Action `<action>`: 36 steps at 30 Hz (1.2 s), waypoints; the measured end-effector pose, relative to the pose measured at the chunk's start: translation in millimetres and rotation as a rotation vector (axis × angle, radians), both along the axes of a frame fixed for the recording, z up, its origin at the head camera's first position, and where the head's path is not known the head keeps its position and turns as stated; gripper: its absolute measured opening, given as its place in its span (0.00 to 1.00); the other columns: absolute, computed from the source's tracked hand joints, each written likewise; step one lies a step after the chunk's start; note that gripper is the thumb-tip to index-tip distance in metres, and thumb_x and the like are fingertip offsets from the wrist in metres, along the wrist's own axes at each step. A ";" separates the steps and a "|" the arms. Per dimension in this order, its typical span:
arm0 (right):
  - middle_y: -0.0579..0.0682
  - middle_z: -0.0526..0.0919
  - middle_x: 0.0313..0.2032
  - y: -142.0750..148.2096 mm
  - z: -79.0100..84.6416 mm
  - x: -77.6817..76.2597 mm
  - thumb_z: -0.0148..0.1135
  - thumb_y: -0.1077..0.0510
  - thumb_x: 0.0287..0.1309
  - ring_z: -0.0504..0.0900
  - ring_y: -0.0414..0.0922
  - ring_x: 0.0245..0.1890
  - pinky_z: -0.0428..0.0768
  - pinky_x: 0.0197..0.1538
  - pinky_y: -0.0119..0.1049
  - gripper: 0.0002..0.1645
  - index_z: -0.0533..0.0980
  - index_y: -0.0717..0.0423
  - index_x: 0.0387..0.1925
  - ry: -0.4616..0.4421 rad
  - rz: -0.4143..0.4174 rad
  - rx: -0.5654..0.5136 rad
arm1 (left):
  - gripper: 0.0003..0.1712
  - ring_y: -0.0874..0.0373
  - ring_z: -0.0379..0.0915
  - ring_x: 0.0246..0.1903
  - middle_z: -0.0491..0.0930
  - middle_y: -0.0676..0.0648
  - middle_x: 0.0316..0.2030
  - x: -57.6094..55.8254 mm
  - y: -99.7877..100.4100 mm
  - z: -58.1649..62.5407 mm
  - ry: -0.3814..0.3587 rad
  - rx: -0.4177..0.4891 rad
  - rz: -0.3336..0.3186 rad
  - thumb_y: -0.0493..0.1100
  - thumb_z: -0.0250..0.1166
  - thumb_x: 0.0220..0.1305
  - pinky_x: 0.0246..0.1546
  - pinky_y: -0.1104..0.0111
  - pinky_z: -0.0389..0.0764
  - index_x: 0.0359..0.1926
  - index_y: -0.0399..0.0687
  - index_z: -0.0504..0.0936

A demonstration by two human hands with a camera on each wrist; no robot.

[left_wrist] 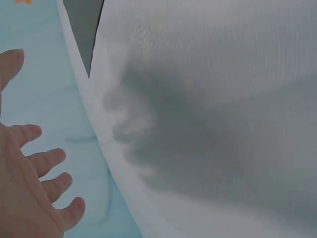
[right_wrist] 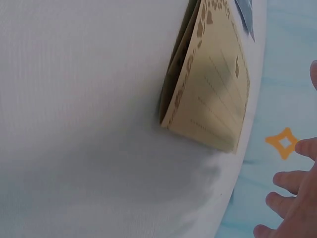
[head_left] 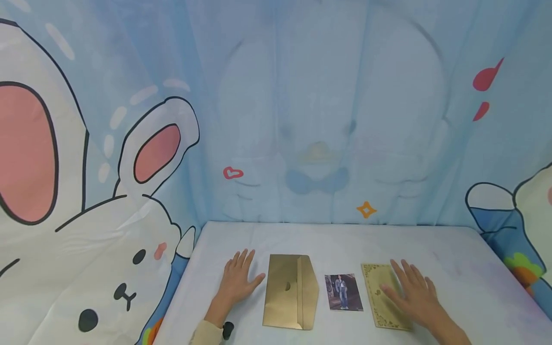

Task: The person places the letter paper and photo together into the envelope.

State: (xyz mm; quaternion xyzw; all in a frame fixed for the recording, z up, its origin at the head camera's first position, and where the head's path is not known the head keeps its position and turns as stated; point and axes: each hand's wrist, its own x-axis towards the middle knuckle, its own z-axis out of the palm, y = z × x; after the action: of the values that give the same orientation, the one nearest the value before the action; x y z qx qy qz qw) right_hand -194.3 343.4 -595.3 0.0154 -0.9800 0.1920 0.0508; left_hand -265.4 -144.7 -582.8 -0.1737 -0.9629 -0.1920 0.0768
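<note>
My left hand (head_left: 237, 280) is spread above the white table, just left of a gold envelope (head_left: 280, 292) whose pointed flap lies unfolded to the right. In the left wrist view its fingers (left_wrist: 47, 163) hold nothing, and a corner of the envelope (left_wrist: 85, 29) shows at the top. My right hand (head_left: 416, 292), fingers apart, hovers over the right part of a cream folded card (head_left: 379, 306) and hides some of it. The right wrist view shows the card (right_wrist: 210, 84) slightly parted at its edge, with a brown ornamental border and ruled lines. Between envelope and card lies a photo (head_left: 343, 292) of a standing person.
A white cloth covers the table (head_left: 336, 242). Behind it hangs a light blue curtain (head_left: 254, 120) printed with cartoon rabbits, a heart and a star. A small black object (head_left: 228, 329) is beside my left sleeve (head_left: 201, 334).
</note>
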 end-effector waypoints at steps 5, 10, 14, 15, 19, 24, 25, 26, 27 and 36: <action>0.73 0.49 0.75 -12.2 -1.2 -0.1 0.52 0.29 0.67 0.47 0.74 0.73 0.41 0.66 0.78 0.54 0.44 0.52 0.80 0.021 0.012 0.006 | 0.44 0.33 0.54 0.74 0.61 0.34 0.74 1.3 6.6 -4.7 -0.014 -0.015 -0.018 0.65 0.59 0.68 0.70 0.37 0.58 0.75 0.45 0.62; 0.72 0.53 0.74 -23.9 1.3 -0.8 0.53 0.32 0.68 0.51 0.73 0.72 0.46 0.65 0.78 0.51 0.50 0.53 0.79 0.069 0.063 0.002 | 0.45 0.34 0.52 0.75 0.59 0.35 0.75 2.0 14.8 -6.7 -0.026 -0.043 -0.045 0.67 0.57 0.69 0.71 0.38 0.57 0.76 0.47 0.61; 0.71 0.54 0.75 -35.4 8.9 -12.7 0.54 0.32 0.67 0.51 0.72 0.73 0.47 0.66 0.77 0.50 0.54 0.57 0.77 0.089 0.104 0.003 | 0.45 0.36 0.51 0.75 0.59 0.36 0.75 -2.3 21.8 -2.0 0.006 -0.056 -0.050 0.68 0.57 0.68 0.71 0.38 0.55 0.76 0.48 0.60; 0.71 0.54 0.75 -38.7 9.8 -14.9 0.55 0.32 0.67 0.51 0.72 0.74 0.47 0.67 0.77 0.50 0.54 0.58 0.77 0.091 0.114 0.004 | 0.45 0.36 0.51 0.75 0.59 0.36 0.75 -2.5 22.9 -1.2 0.010 -0.056 -0.049 0.68 0.57 0.68 0.72 0.38 0.55 0.76 0.48 0.61; 0.71 0.54 0.75 -53.1 5.5 -10.6 0.56 0.31 0.65 0.50 0.72 0.74 0.46 0.68 0.76 0.52 0.56 0.60 0.76 0.063 0.133 -0.005 | 0.45 0.36 0.52 0.75 0.59 0.37 0.75 3.1 26.4 -5.0 -0.025 -0.073 -0.057 0.68 0.56 0.68 0.72 0.38 0.55 0.76 0.48 0.61; 0.70 0.57 0.74 -70.6 -5.5 -2.0 0.58 0.31 0.64 0.52 0.71 0.74 0.47 0.69 0.75 0.51 0.58 0.58 0.76 0.061 0.134 0.009 | 0.44 0.35 0.52 0.75 0.58 0.37 0.76 9.2 32.3 -14.4 -0.057 -0.078 -0.103 0.67 0.56 0.69 0.71 0.38 0.56 0.76 0.47 0.61; 0.70 0.57 0.74 -73.5 -7.1 -2.2 0.58 0.31 0.64 0.52 0.71 0.74 0.47 0.69 0.75 0.50 0.59 0.57 0.75 0.066 0.135 0.012 | 0.44 0.35 0.53 0.75 0.58 0.36 0.75 9.4 33.9 -15.5 -0.054 -0.074 -0.111 0.67 0.56 0.69 0.71 0.37 0.57 0.75 0.46 0.62; 0.70 0.58 0.74 -76.4 -8.1 -2.5 0.59 0.32 0.64 0.53 0.71 0.74 0.48 0.69 0.75 0.50 0.60 0.57 0.75 0.076 0.140 0.016 | 0.44 0.35 0.53 0.74 0.59 0.36 0.75 9.8 35.6 -16.1 -0.048 -0.064 -0.118 0.66 0.57 0.69 0.70 0.37 0.57 0.75 0.45 0.63; 0.70 0.59 0.73 -79.3 -8.5 -2.9 0.60 0.32 0.64 0.54 0.71 0.73 0.49 0.69 0.75 0.49 0.61 0.57 0.75 0.084 0.144 0.012 | 0.44 0.34 0.54 0.74 0.59 0.36 0.75 9.7 37.4 -16.9 -0.043 -0.059 -0.123 0.66 0.57 0.68 0.70 0.37 0.58 0.75 0.45 0.63; 0.67 0.64 0.72 -101.1 -9.9 -10.2 0.62 0.33 0.61 0.58 0.70 0.73 0.53 0.69 0.73 0.48 0.63 0.55 0.74 0.122 0.175 0.031 | 0.45 0.37 0.55 0.75 0.60 0.37 0.75 10.0 56.3 -16.5 -0.047 -0.084 -0.158 0.69 0.53 0.69 0.71 0.42 0.61 0.76 0.47 0.61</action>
State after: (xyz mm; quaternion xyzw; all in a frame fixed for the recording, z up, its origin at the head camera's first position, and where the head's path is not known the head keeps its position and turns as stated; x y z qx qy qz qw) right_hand -204.5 242.3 -605.2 0.1132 -0.9728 0.1792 0.0933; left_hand -255.4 -88.4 -599.3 -0.2474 -0.9550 -0.1606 0.0316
